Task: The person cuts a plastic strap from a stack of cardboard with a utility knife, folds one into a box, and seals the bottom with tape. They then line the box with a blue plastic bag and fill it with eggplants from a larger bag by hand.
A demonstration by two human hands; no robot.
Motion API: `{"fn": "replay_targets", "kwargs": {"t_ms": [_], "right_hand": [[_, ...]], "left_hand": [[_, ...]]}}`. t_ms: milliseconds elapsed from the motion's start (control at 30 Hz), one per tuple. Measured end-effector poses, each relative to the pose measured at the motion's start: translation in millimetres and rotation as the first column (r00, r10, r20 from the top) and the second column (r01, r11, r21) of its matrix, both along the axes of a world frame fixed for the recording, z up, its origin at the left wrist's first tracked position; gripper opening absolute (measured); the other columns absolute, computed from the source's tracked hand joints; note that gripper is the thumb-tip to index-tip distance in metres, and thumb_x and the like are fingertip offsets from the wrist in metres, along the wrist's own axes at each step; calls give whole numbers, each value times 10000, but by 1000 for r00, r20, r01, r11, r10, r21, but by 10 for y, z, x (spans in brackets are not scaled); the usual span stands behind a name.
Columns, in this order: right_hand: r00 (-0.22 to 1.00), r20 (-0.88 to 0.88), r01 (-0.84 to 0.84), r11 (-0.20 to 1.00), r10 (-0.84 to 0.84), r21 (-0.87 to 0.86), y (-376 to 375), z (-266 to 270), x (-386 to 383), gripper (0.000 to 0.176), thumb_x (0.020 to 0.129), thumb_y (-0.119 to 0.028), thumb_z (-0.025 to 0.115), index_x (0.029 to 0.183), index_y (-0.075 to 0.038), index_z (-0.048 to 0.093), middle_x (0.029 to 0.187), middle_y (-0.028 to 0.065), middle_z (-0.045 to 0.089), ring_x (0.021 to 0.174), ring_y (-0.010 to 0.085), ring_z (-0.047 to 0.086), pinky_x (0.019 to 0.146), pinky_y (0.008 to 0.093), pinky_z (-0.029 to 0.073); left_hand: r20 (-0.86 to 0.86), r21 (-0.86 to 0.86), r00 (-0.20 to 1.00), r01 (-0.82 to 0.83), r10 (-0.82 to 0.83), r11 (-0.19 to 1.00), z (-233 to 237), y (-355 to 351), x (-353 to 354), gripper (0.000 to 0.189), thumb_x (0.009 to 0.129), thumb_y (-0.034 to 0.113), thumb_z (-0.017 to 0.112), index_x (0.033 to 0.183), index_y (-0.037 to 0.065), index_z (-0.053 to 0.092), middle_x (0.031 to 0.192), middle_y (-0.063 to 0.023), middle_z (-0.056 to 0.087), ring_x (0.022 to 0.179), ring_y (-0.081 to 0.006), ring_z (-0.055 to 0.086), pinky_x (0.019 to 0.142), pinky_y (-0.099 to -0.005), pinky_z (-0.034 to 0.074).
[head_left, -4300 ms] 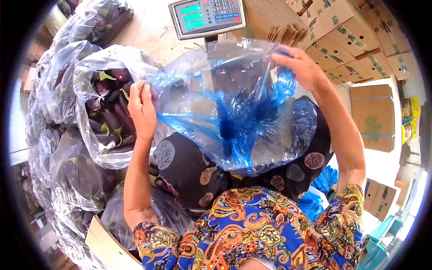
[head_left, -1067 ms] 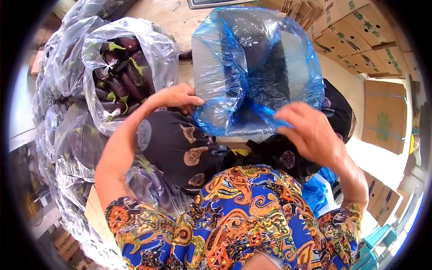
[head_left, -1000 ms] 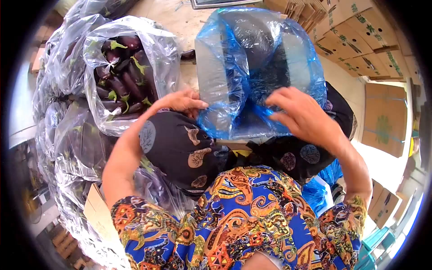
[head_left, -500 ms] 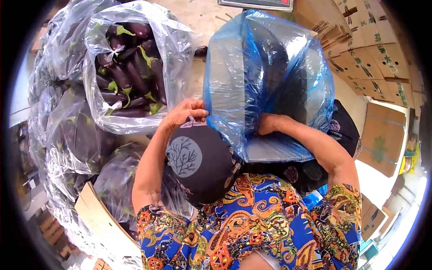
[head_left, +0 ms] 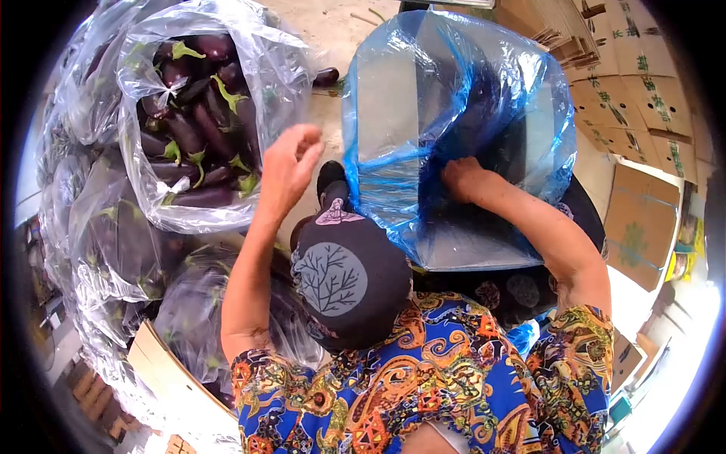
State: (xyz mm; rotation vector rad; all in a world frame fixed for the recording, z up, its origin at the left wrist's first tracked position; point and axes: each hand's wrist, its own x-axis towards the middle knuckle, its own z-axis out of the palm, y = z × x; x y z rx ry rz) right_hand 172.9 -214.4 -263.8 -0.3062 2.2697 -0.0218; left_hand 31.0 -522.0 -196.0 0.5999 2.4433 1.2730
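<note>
Filling the left side, a heap of clear bags (head_left: 98, 250) packed with eggplants runs from top to bottom of the view, and stacked cardboard boxes (head_left: 635, 83) line the right.

Between them stands the blue bag (head_left: 393, 113), just in front of the person's knees. Its plastic is stretched taut over what looks like a box-shaped form with flat grey sides, though the film's glare makes the form hard to read. Nothing shows inside it.

To its left, 1 open clear bag (head_left: 253, 57) gapes upward, full of eggplants (head_left: 197, 129) with green stems.

As far as the view shows, the blue bag is spread and in place but not filled. The produce all lies in the clear bags.

The left hand (head_left: 291, 163) hangs in the air between the open clear bag and the blue bag, fingers slack and spread, touching neither. The right hand (head_left: 463, 178) presses against the blue bag's near wall. Its fingers are buried in the folds, so I cannot tell whether they pinch the plastic.

1 loose eggplant (head_left: 327, 76) lies on the floor between the 2 bags.
</note>
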Motion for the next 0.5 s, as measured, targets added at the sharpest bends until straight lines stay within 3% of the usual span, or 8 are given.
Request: {"fn": "replay_targets", "kwargs": {"t_ms": [100,133,200,300,400,467,500], "right_hand": [[993,-21,115,988,-118,-101,101,244,-297,271,817,-262,653,1013,-82,704,1074,171,680,1048,343,639,852,454,515],[975,51,221,972,-217,-82,125,334,-470,264,842,-254,621,1022,-75,696,1091,180,672,1045,347,634,856,464,508],[971,-69,222,972,-227,-73,207,474,-644,270,862,-247,589,1042,-71,689,1103,184,666,1069,340,619,879,462,495],[972,-150,188,982,-182,28,354,44,-807,269,865,-224,569,1058,-81,689,1107,178,667,1079,327,616,881,453,495],[983,-167,41,977,-77,-208,373,-636,-388,269,831,-187,584,1063,-104,692,1104,173,671,1046,341,633,871,448,507],[978,-107,160,972,-180,-173,-12,-184,-166,312,791,-169,614,1091,-125,690,1107,168,673,1022,343,645,875,440,516],[996,-20,83,979,-89,-184,-97,-41,-131,339,776,-181,638,1106,-124,687,1108,168,673,1033,341,642,884,436,516]], "left_hand": [[-21,251,996,-80,88,965,302,408,40,258,819,173,702,1025,31,636,893,-123,652,839,-307,648,757,-363,522],[-172,214,984,0,37,977,310,511,57,252,820,169,700,1022,32,639,891,-120,651,838,-310,647,748,-362,523],[-450,115,890,146,-79,983,309,714,64,239,821,162,696,1017,35,645,889,-116,648,836,-315,645,731,-361,526],[-305,189,837,520,-454,833,524,1005,-12,261,844,150,662,1095,80,658,906,-155,648,889,-310,651,761,-389,526],[-380,201,697,704,-608,681,431,1565,-137,230,841,121,610,1060,75,662,916,-203,643,873,-382,639,745,-437,527],[-159,-193,462,852,-873,486,307,1973,-176,218,813,100,574,1000,48,671,919,-217,649,890,-395,636,733,-458,519],[4,-302,411,870,-912,391,299,2137,-121,227,800,98,571,991,41,679,934,-218,657,916,-384,638,742,-450,523]]}}
